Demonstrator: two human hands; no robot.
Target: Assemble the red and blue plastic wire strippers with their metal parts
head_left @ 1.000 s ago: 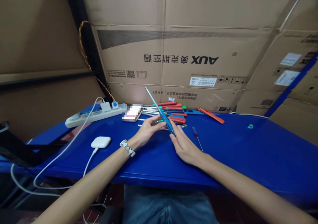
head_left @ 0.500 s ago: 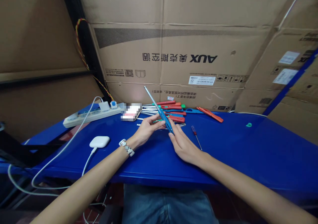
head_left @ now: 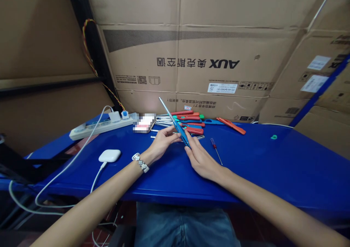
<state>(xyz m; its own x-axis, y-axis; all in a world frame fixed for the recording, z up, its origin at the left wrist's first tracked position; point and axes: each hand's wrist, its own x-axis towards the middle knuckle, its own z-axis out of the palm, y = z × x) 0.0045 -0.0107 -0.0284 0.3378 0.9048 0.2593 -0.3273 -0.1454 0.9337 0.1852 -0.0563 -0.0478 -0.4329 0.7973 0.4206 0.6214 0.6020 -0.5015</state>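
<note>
A screwdriver with a blue handle (head_left: 182, 134) and a long metal shaft is tilted up to the left between my two hands. My left hand (head_left: 163, 140) has its fingers and thumb closed around the handle from the left. On the other side, my right hand (head_left: 201, 155) presses its fingers and thumb against the lower end of the same handle. Just beyond lie several screwdrivers with red handles (head_left: 194, 131) and metal shafts, partly hidden by my hands. A small screwdriver (head_left: 213, 144) with a clear reddish handle rests to the right of my right hand.
On the blue table (head_left: 259, 166) are an orange handle-like piece (head_left: 232, 126) and a small green piece (head_left: 273, 137). To the left are a phone (head_left: 144, 123), a power strip (head_left: 102, 126) and a white case (head_left: 109, 155) on a cable. Cardboard (head_left: 197, 39) stands behind.
The screwdriver's tip has dipped very slightly. Both hands keep nearly the same place and hold on the handle.
</note>
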